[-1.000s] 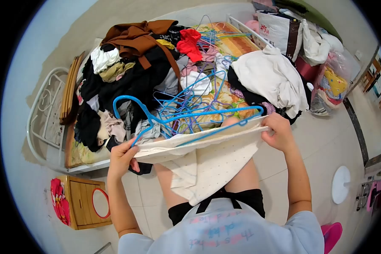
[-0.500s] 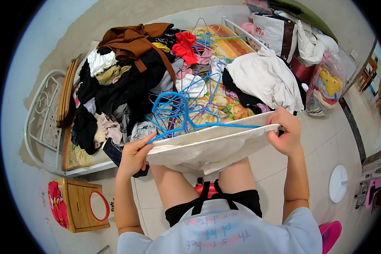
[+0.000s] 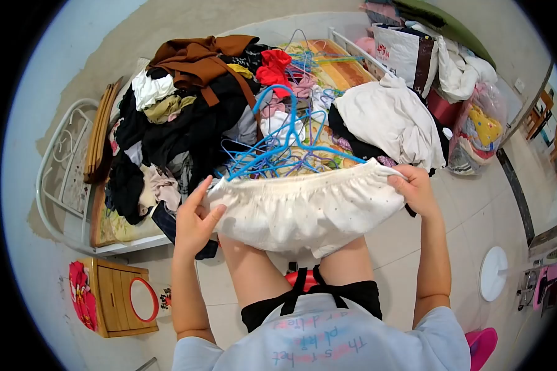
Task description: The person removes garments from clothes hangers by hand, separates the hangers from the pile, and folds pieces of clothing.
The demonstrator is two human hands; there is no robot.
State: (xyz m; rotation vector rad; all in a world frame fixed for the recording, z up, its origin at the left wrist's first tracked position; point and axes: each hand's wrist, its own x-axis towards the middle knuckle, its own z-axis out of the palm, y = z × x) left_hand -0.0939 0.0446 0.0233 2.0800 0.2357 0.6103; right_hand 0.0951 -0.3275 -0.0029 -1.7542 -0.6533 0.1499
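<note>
A white dotted garment (image 3: 303, 210) with a gathered waistband spreads across a blue hanger (image 3: 286, 143), whose hook stands up above the waistband. My left hand (image 3: 198, 219) is at the garment's left end, thumb and fingers apart, touching or nearly touching its edge. At the other end my right hand (image 3: 413, 187) pinches the waistband between thumb and fingers. Behind the garment, a tangle of blue and purple hangers (image 3: 260, 162) lies on the bed.
Dark clothes (image 3: 185, 127) and a brown garment (image 3: 195, 59) are heaped on the bed's left. White clothing (image 3: 387, 114) lies on its right. A wooden cabinet (image 3: 120, 297) stands at lower left, and a clear bag (image 3: 476, 133) at right.
The hanger has turned so its hook stands upright, and the waistband now stretches over its arms. My left hand's fingers have opened from their earlier pinch; my right hand still grips the other end.
</note>
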